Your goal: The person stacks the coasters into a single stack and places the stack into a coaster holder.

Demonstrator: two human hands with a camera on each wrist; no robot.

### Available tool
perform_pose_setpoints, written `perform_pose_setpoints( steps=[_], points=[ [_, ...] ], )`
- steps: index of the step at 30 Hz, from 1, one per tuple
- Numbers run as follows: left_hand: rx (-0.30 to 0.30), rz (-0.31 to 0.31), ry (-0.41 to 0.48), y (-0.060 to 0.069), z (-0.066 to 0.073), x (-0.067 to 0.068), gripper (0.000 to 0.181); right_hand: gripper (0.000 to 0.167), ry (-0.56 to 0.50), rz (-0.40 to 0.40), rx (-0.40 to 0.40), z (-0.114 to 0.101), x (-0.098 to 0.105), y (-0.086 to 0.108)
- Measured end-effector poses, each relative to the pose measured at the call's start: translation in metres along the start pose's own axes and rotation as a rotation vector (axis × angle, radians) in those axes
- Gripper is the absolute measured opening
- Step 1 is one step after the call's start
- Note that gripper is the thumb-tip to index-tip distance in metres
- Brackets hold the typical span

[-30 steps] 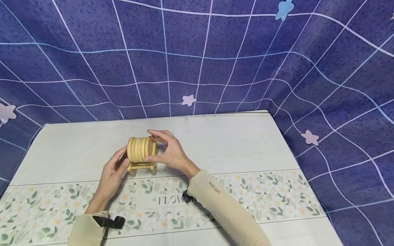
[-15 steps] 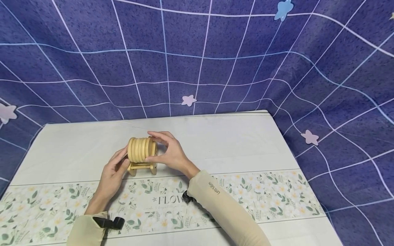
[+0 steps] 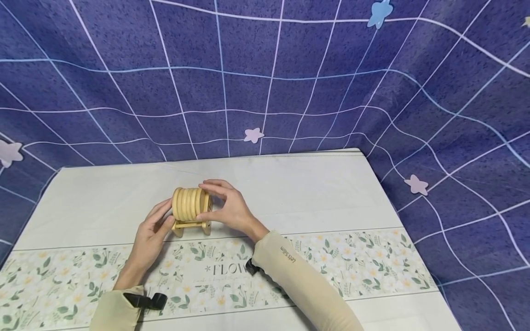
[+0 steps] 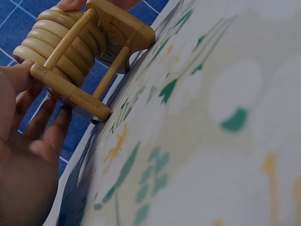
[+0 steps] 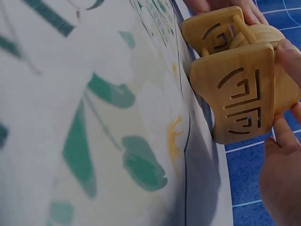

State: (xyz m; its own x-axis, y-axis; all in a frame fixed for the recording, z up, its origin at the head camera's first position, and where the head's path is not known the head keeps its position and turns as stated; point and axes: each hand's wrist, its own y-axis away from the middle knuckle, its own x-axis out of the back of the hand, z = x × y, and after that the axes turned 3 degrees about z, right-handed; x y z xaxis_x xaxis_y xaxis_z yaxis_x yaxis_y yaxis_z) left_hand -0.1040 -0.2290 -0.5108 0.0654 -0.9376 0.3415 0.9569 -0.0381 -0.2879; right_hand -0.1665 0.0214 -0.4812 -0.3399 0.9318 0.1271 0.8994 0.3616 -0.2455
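Observation:
A row of round wooden coasters (image 3: 185,204) stands on edge in a light wooden coaster holder (image 5: 242,96) on the table. At the row's left end, my left hand (image 3: 149,235) grips the holder, its thumb on the near side and its fingers round the end panel. My right hand (image 3: 233,208) spans the rightmost coasters, thumb in front and fingers over the top and back. In the left wrist view, the holder's rails (image 4: 111,74) and the stacked rims show, with my left hand (image 4: 28,160) at the lower end. The right wrist view shows cut-out patterns in the end panel.
A white cloth (image 3: 306,193) with a flowered band (image 3: 352,257) covers the table. Behind and to the right hangs a blue curtain (image 3: 248,92) with a line grid and stars. Black wrist straps (image 3: 145,301) sit on both beige sleeves (image 3: 306,280).
The coasters have sunk very slightly in the holder. My right fingertips have come down a little with them, while my left hand stays almost in place.

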Motion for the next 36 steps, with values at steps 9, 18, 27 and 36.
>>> perform_pose_setpoints(
  steps=[9,18,27,36],
  points=[
    [-0.015,0.021,0.059,0.0016,-0.0019,-0.0010,0.049,0.078,0.026,-0.008,0.056,0.0055,-0.0001,0.0004],
    [-0.025,0.020,0.100,0.0040,-0.0020,-0.0027,0.045,0.077,0.001,-0.015,0.035,0.0060,-0.0006,0.0007],
    [-0.006,-0.009,0.146,0.0062,-0.0011,-0.0020,0.044,0.076,-0.003,-0.009,0.018,0.0072,-0.0004,0.0019],
    [-0.020,-0.033,0.252,0.0077,-0.0047,-0.0029,0.046,0.084,-0.041,-0.018,0.042,0.0106,-0.0022,0.0024]
  ],
)
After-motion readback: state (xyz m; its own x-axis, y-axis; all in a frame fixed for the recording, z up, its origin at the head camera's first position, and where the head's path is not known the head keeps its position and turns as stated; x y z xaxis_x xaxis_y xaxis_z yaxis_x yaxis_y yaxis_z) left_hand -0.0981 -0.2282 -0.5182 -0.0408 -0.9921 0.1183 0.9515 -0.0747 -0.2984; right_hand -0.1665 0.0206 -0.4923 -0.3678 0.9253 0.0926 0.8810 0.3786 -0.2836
